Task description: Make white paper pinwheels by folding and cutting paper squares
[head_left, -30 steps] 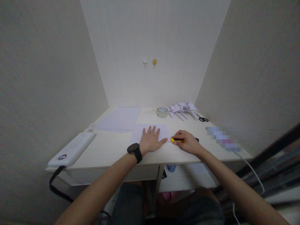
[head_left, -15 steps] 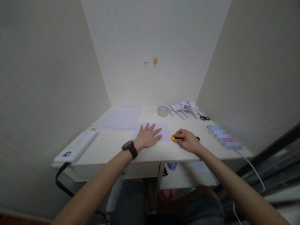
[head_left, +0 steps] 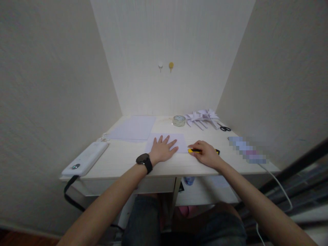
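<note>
A sheet of white paper lies on the white desk in front of me. Flat on it, with fingers spread, rests my left hand; a black watch is on that wrist. My right hand is closed round a yellow and black utility knife, whose front end is at the paper's right edge. The knife's back end shows behind the hand. Whether its blade is out, I cannot tell.
A larger stack of paper lies at the back left. Clear tape, folded paper pinwheels and black scissors are at the back right. A white power bank-like device lies left; a blurred-out object lies right.
The view has shifted slightly. Both hands stay in nearly the same place on the desk, the left flat on the paper and the right holding the utility knife.
</note>
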Demonstrator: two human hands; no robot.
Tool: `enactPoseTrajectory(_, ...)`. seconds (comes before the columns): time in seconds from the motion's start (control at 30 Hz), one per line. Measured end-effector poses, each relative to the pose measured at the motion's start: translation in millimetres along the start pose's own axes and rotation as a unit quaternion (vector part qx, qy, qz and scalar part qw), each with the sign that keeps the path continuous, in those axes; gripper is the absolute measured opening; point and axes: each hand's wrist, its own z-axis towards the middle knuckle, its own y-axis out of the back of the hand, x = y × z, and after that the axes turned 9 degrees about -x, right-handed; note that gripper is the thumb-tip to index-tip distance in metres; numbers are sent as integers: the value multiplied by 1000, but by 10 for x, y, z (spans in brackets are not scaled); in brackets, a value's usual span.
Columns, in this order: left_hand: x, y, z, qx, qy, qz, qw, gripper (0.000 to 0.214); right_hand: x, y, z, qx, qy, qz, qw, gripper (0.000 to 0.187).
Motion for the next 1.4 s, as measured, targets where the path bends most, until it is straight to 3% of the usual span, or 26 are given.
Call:
enactPoseTrajectory(0.1,2,4,-10,-4,2,-3,1000,68,-15,6,-11,9,24,8,1000,37)
enactPoseTrajectory(0.4,21,10,0,3,1,-7,1000,68,2,12,-26,17,65,-5,998,31)
enactPoseTrajectory(0.7,292,2,36,19,-24,-4,1000,61,-27,-1,-26,18,57,-6,998,29)
enactPoseTrajectory(0.87,290,-27,12,19,-33,-8,999,62,-15,18,-11,10,22,-2,1000,22)
enactPoseTrajectory(1.4,330,-61,41,25,-70,-11,997,63,-79,30,17,22,76,43,996,11)
